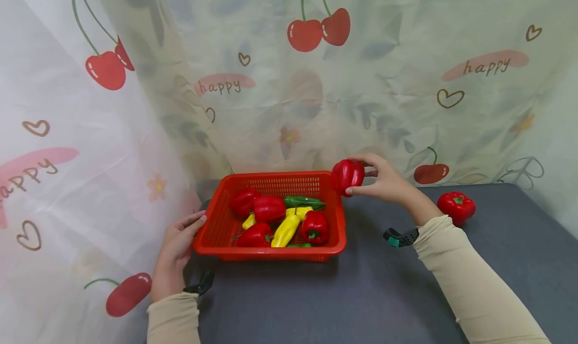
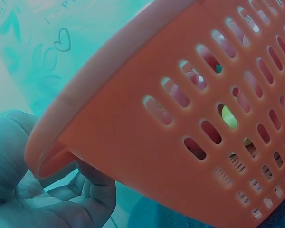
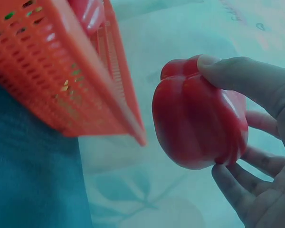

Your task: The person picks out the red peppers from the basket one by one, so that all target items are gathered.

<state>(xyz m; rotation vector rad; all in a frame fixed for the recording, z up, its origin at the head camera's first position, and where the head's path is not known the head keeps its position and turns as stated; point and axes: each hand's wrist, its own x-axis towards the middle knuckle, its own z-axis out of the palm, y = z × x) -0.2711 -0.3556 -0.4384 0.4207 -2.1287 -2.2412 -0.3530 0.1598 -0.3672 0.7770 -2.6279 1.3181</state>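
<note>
Lower left of the head view: your left hand [image 1: 173, 251] rests against the left rim of the red basket [image 1: 217, 231], fingers loosely curved under the lip. The left wrist view shows them cupping the rim from below, steadying rather than clamping.

Centre: the basket sits on the grey table [image 1: 361, 294] and already holds several red peppers [image 1: 269, 208], two yellow peppers [image 1: 285, 229] and a green pepper [image 1: 303, 201].

Right of centre: your right hand [image 1: 384, 181] grips a red bell pepper [image 1: 347, 176], thumb and fingers wrapped round it, at the basket's far right corner, just outside the rim and above it.

Far right: one more red pepper [image 1: 457, 207] lies on the table, well apart from the basket.

Judgement: loading is mostly done. The held pepper and the loose one remain.
</note>
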